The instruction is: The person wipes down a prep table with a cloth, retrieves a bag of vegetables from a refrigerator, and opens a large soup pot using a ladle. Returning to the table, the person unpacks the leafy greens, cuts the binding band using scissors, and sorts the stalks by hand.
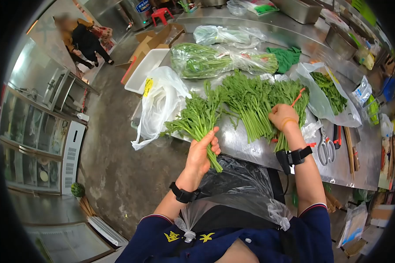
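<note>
My left hand (202, 151) is closed around the stems of a bunch of leafy greens (196, 116), held tilted off the table's near edge with the leaves pointing away. Over the pile on the table, my right hand (284, 116) has its fingers curled in at the stems of another bunch of greens (294, 94). Its fingertips are partly hidden. A red tie strip (298, 96) lies over that bunch. Between my hands rests a wide pile of the same greens (248, 101), cut stems toward me.
A white plastic bag (160, 98) hangs over the table's left edge. Behind lie bagged greens (202, 61) and a green cloth (285, 58). Scissors (326, 147) and an open bag of greens (331, 94) are at right. A person (85, 39) stands far left.
</note>
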A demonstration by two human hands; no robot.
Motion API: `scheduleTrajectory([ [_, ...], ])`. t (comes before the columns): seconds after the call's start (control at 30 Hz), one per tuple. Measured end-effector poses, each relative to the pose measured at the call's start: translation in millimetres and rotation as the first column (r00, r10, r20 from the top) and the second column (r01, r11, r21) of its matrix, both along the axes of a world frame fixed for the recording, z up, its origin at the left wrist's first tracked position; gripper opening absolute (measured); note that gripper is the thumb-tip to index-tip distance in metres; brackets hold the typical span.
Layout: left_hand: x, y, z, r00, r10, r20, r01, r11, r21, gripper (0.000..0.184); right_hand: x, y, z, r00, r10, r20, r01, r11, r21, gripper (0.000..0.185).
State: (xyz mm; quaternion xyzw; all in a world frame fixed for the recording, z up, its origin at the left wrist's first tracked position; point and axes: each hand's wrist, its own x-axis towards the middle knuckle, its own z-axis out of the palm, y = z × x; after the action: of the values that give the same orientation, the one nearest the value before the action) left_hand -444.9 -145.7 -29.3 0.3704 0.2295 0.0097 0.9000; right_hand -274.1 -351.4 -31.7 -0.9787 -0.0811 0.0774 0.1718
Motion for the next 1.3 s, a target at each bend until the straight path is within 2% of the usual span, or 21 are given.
scheduleTrajectory([
  [0.03, -0.2, -0.8, -0.4, 1.000, 0.003, -0.001, -0.003, 1.000, -0.001, 0.016, 3.3, -3.8, 3.1, 1.000, 0.003, -0.001, -0.003, 1.000, -0.001, 0.021],
  [0.13, 1.2, -4.3, -1.5, 1.000, -0.009, -0.027, 0.009, 1.000, -0.010, 0.016, 13.4, -21.8, 8.9, 0.994, 0.008, 0.111, -0.040, 0.955, 0.293, 0.024],
  [0.17, 1.8, -5.7, -1.4, 0.999, 0.010, -0.032, -0.010, 1.000, -0.004, 0.015, 15.0, -26.3, 11.7, 0.994, 0.006, 0.114, -0.039, 0.956, 0.290, 0.024],
  [0.2, 1.5, -7.1, -1.8, 0.999, 0.029, -0.039, -0.029, 1.000, 0.000, 0.015, 15.6, -31.0, 16.8, 1.000, 0.007, -0.001, -0.005, 0.814, 0.581, 0.024],
  [0.23, 2.2, -7.3, -2.5, 0.999, 0.030, -0.039, -0.030, 1.000, -0.003, 0.015, 15.6, -33.6, 20.6, 0.993, 0.045, -0.111, 0.063, 0.588, 0.806, 0.024],
  [0.3, 3.5, -7.4, -3.6, 0.998, 0.057, 0.011, -0.057, 0.998, -0.042, 0.014, 10.6, -34.8, 16.5, 0.989, 0.025, -0.147, 0.101, 0.609, 0.787, 0.023],
  [0.37, 6.8, -9.3, 0.5, 0.998, 0.059, 0.026, -0.058, 0.998, -0.040, 0.014, -6.6, -25.8, 27.7, 0.974, 0.025, -0.227, 0.196, 0.419, 0.887, 0.025],
  [0.43, 3.3, -13.4, 1.8, 0.998, 0.069, 0.016, -0.068, 0.997, -0.038, 0.015, -32.1, -10.3, 41.5, 0.972, 0.064, -0.227, 0.187, 0.381, 0.906, 0.026],
  [0.5, 8.2, -16.4, 7.5, 0.997, 0.047, 0.065, -0.045, 0.998, -0.038, 0.016, -49.0, 6.3, 46.1, 0.958, 0.201, -0.204, 0.147, 0.267, 0.952, 0.024],
  [0.6, 10.6, -22.6, 21.3, 0.997, 0.024, 0.071, -0.022, 0.999, -0.027, 0.018, -67.1, 24.3, 32.2, 0.939, 0.285, -0.191, 0.114, 0.267, 0.957, 0.023],
  [0.7, 10.0, -25.7, 24.4, 0.999, 0.010, 0.045, -0.010, 1.000, 0.010, 0.020, -90.8, 41.8, 34.2, 0.947, 0.293, -0.129, 0.000, 0.404, 0.915, 0.017],
  [0.73, 9.6, -27.2, 24.8, 0.996, 0.008, 0.091, -0.009, 1.000, 0.004, 0.020, -93.9, 46.4, 27.5, 0.959, 0.280, -0.041, -0.087, 0.428, 0.900, 0.015],
  [0.77, 9.6, -28.1, 25.2, 0.990, 0.004, 0.138, -0.004, 1.000, -0.003, 0.021, -97.2, 48.6, 26.3, 0.958, 0.283, -0.040, -0.087, 0.423, 0.902, 0.015],
  [0.87, 9.1, -24.6, 18.5, 0.992, -0.023, 0.120, 0.015, 0.998, 0.068, 0.018, -107.4, 56.0, 33.5, 0.951, 0.295, 0.092, -0.254, 0.579, 0.775, 0.015],
  [0.97, 7.6, -22.9, 19.6, 0.997, -0.031, 0.074, 0.023, 0.994, 0.108, 0.017, -108.7, 57.2, 33.8, 0.938, 0.337, 0.076, -0.276, 0.599, 0.751, 0.017],
  [1.03, 6.4, -20.7, 21.3, 0.998, -0.020, 0.053, 0.014, 0.994, 0.111, 0.017, -104.8, 57.3, 29.0, 0.944, 0.327, 0.044, -0.235, 0.576, 0.783, 0.019],
  [1.1, 6.8, -19.7, 21.9, 0.989, -0.002, 0.147, -0.025, 0.984, 0.178, 0.016, -100.6, 60.2, 21.3, 0.950, 0.312, 0.010, -0.190, 0.551, 0.813, 0.021],
  [1.17, 6.3, -17.1, 20.2, 0.988, -0.025, 0.150, -0.011, 0.972, 0.236, 0.016, -97.3, 65.1, 18.9, 0.893, 0.422, -0.156, 0.035, 0.280, 0.959, 0.024],
  [1.2, 6.2, -15.8, 19.7, 0.987, -0.043, 0.152, -0.003, 0.957, 0.292, 0.016, -98.2, 65.2, 23.3, 0.871, 0.422, -0.252, 0.158, 0.246, 0.956, 0.022],
  [1.23, 5.6, -15.5, 19.9, 0.988, -0.043, 0.151, -0.003, 0.956, 0.293, 0.016, -95.0, 64.9, 20.6, 0.870, 0.423, -0.253, 0.159, 0.244, 0.957, 0.022],
  [1.3, 4.0, -14.6, 20.0, 0.988, -0.100, 0.117, 0.052, 0.931, 0.360, 0.024, -87.3, 63.6, 11.1, 0.897, 0.409, -0.169, -0.006, 0.392, 0.920, 0.023],
])
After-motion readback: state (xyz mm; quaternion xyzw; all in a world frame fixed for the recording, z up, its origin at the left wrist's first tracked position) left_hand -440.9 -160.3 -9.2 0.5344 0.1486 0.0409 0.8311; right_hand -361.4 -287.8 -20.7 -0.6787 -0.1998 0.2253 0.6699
